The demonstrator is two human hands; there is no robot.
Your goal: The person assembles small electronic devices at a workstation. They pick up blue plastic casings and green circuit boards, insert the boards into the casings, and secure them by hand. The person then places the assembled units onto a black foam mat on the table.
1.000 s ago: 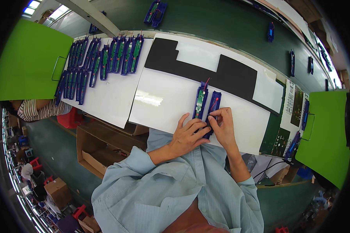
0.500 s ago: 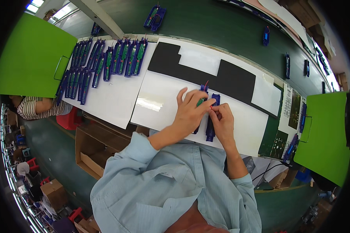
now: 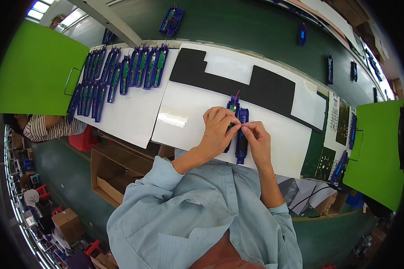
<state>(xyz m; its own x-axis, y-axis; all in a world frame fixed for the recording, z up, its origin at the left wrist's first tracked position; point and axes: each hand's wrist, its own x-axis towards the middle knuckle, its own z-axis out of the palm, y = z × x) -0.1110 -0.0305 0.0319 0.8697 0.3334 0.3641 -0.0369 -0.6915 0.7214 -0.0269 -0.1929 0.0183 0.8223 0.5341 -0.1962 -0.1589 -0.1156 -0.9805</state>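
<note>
two long blue plastic holders with green circuit boards inside (image 3: 239, 130) lie side by side on the white sheet (image 3: 184, 112) covering the worktop (image 3: 256, 40), just below the black foam mat (image 3: 265, 87). red wire sticks out of the top of the left one. left hand (image 3: 218, 130) lies curled over the left holder, fingers bent down on it, covering most of the green board. right hand (image 3: 257, 141) sits just beside the right holder, thumb and forefinger pinched at its upper edge; can't tell what sits between the fingertips. both hands' fingertips meet near the holders' upper half.

further out: a row of the same blue holders with green boards (image 3: 121, 74) packed edge to edge at the far left of the white sheet. one more pair (image 3: 171, 20) on the green surface beyond. single blue holders (image 3: 330, 67) spread along the right side. green panels (image 3: 36, 71) stand at both ends. open cardboard box (image 3: 110, 172) below the worktop edge. another person in a striped top (image 3: 49, 127) at left.
</note>
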